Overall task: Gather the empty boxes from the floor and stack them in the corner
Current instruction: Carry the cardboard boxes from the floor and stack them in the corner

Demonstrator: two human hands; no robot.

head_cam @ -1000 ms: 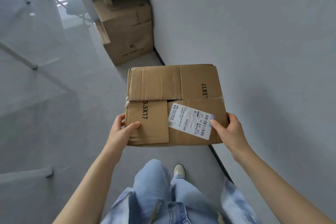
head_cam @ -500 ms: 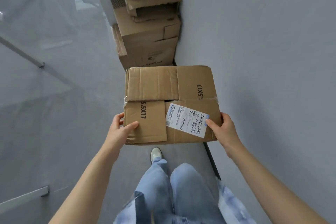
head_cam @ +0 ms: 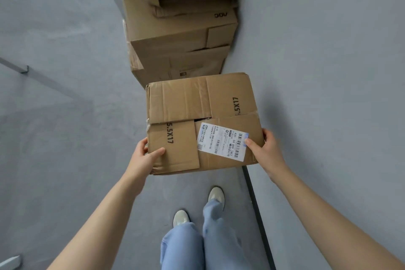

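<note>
Closer now to the corner stack (head_cam: 182, 35), top cropped: box (head_cam: 203, 120) between both gripping hands, fingers underneath hidden.

The scene is evenly lit by soft, cool daylight; no hard glare is seen. A faint shadow is cast on the wall (head_cam: 328, 72) to the right of the carried box (head_cam: 203, 120), and a dim band lies on the floor (head_cam: 65, 138) to its left. Strong wide-angle bending is seen toward the edges, with straight lines curved. Print on the box label (head_cam: 222, 141) is sharp, though too small to be read in full
</note>
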